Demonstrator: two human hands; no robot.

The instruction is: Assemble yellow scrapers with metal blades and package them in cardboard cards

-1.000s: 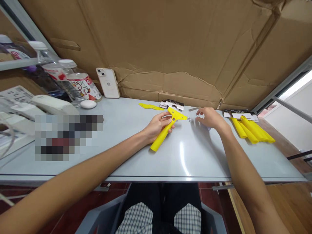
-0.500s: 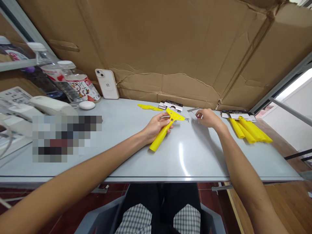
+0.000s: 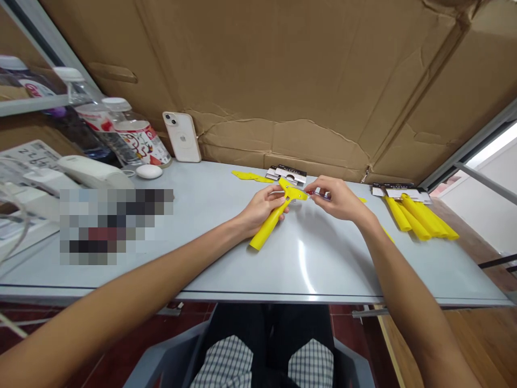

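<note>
My left hand [image 3: 264, 209] is wrapped round the upper handle of a yellow T-shaped scraper [image 3: 270, 223], whose wide head points away from me and whose handle slants toward the table's front. Just right of the head, my right hand [image 3: 333, 197] pinches a small slim tool [image 3: 320, 195] with a reddish part. Its tip is close to the right end of the head; whether they touch is too small to tell. Behind the scraper lie black-and-white cards [image 3: 291, 174] and a flat yellow piece [image 3: 251, 176].
Several yellow handles [image 3: 422, 218] with cards lie on the right of the table [image 3: 242, 277]. A phone [image 3: 182, 137] leans on the cardboard [image 3: 274, 70] at the back. Bottles [image 3: 141, 141], a white mouse [image 3: 149, 171] and a white device [image 3: 93, 173] stand at the left.
My right hand now holds the slim tool, and the flat metal piece it had at its fingertips no longer shows there. The view has shifted slightly; my left hand keeps its hold.
</note>
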